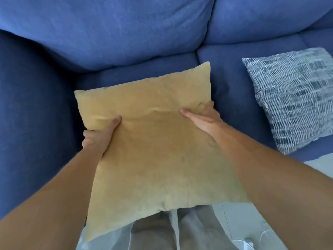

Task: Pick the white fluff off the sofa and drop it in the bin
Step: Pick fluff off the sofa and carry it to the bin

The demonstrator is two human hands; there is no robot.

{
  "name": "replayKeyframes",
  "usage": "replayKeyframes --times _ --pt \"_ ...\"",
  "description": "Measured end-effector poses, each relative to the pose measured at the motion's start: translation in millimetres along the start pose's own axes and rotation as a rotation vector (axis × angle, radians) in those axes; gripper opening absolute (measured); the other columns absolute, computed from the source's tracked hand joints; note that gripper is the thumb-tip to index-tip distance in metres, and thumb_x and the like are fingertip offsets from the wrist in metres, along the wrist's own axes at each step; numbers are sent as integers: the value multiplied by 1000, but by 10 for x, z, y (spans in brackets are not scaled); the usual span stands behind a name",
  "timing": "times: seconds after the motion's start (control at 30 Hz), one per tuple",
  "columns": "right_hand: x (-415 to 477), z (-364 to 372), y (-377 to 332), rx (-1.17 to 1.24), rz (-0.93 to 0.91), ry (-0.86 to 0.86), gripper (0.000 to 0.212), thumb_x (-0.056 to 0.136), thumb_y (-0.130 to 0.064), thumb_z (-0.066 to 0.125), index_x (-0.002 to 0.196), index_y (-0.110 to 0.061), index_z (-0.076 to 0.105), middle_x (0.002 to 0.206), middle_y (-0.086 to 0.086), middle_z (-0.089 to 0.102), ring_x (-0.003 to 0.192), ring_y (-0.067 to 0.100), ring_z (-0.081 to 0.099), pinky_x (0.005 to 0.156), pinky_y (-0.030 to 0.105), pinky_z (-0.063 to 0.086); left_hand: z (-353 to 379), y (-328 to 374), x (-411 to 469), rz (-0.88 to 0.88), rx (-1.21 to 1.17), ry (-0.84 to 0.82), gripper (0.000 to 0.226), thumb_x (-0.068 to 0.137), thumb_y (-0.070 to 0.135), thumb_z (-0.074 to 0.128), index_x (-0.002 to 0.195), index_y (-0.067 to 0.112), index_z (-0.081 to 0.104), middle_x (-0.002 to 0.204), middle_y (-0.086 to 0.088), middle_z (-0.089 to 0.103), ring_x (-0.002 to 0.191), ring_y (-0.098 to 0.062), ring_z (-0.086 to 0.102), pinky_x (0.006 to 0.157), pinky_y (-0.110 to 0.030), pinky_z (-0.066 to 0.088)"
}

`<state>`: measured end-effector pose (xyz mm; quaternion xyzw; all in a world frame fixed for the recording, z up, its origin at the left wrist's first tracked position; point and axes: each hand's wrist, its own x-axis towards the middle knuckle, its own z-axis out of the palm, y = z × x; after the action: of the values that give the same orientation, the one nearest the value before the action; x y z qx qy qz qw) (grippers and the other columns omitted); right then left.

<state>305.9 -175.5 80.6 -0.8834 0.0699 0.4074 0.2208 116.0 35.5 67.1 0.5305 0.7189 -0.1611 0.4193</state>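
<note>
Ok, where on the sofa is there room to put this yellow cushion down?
The seat is bare between the yellow cushion and the patterned cushion, and in a strip below the back cushions. The right end is crowded by the patterned cushion. Your left hand and right hand grip the yellow cushion, which hides the seat beneath.

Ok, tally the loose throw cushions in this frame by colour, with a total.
Mustard-yellow cushion, gripped by the left hand and right hand: 1
Grey-and-white patterned cushion, lying on the sofa: 1
Total: 2
</note>
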Motion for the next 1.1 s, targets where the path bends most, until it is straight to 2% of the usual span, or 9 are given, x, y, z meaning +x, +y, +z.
replayKeyframes --times 0.1,0.2,0.3,0.47,0.63,0.77,0.87,1.03,1.1 --pt "181 129 67 47 -29 32 104 64 -65 74 144 -19 27 142 2 43 126 26 47 101 38 42 124 -33 100 11 -36 3 115 53 81 70 137 9 38 122 -10 53 108 -33 53 77 -41 44" --pt "270 146 54 58 -53 33 85 70 -58 74 136 -18 40 131 2 52 115 25 53 88 33 43 176 -24 146 39 -80 -13 87 56 76 72 109 10 51 105 -7 57 94 -29 56 71 -39 45" --pt "244 98 -30 63 -123 56 71 74 -52 74 130 -17 47 125 3 55 107 23 55 79 29 40 114 39 107 90 -120 -12 69 58 74 73 87 14 53 97 -6 59 89 -28 56 70 -38 45" --pt "68 -97 -231 109 -212 99 64 75 -48 73 126 -17 51 121 1 58 111 23 55 81 29 40 -129 230 -95 155 -240 2 92 53 75 75 118 13 56 109 -4 61 94 -26 57 73 -37 45" --pt "-123 -409 -538 255 -340 162 66 74 -42 77 129 -20 46 116 -5 56 99 14 53 80 24 39 -386 586 -310 409 -425 18 63 62 61 80 107 25 54 106 5 59 97 -20 55 85 -33 44" --pt "-135 -596 -805 355 -443 213 75 69 -39 80 133 -24 42 114 -10 58 102 10 57 85 25 45 -554 850 -335 596 -528 60 68 60 58 84 113 24 58 110 7 63 102 -17 59 89 -31 47" --pt "-103 -706 -1006 420 -518 225 80 68 -34 82 136 -24 40 114 -11 58 93 0 59 81 20 46 -648 1045 -280 727 -589 80 69 59 56 85 114 23 61 107 11 65 99 -11 62 85 -26 48" --pt "29 -737 -1095 426 -574 196 80 66 -32 82 134 -25 40 122 -9 56 113 10 55 93 25 45 -677 1096 -139 778 -565 77 68 59 57 85 112 22 60 104 13 64 95 -7 60 83 -25 45" --pt "92 -687 -1093 364 -547 159 85 65 -36 81 138 -27 37 127 -7 52 116 12 52 93 26 42 -678 1056 -45 755 -544 7 57 63 52 84 109 27 61 107 12 65 99 -10 60 86 -29 45"
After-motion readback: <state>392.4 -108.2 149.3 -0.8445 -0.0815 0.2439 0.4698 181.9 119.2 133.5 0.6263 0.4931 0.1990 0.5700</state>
